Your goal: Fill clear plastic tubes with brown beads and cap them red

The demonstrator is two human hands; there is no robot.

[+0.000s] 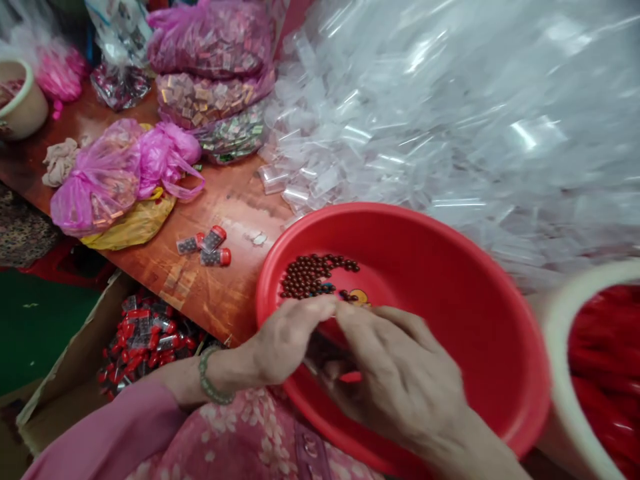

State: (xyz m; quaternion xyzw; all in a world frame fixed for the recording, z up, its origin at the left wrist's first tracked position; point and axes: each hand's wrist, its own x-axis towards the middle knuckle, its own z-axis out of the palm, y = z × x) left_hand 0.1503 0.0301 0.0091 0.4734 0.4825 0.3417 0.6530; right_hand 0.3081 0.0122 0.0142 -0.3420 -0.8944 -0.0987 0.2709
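Both hands meet over the near left rim of a red plastic bowl (440, 280). My left hand (287, 340), with a green bead bracelet (213, 377) at the wrist, is closed, its fingertips against the other hand. My right hand (400, 373) curls in from the right, fingers bent and slightly blurred. Between them is something dark, mostly hidden, which I cannot make out. Small brown balls (307, 275) lie on the bowl's floor, just beyond my fingers. Left of the bowl, several small clear tubes (215, 257) with red caps and dark contents lie on the table.
A heap of clear plastic tubes (360, 147) covers the table behind the bowl. Pink bags (210, 40) of small pieces stand at the back left. A cardboard box (65, 373) below holds many red-capped tubes (145, 333). At right, a white tub (560, 333) contains red pieces.
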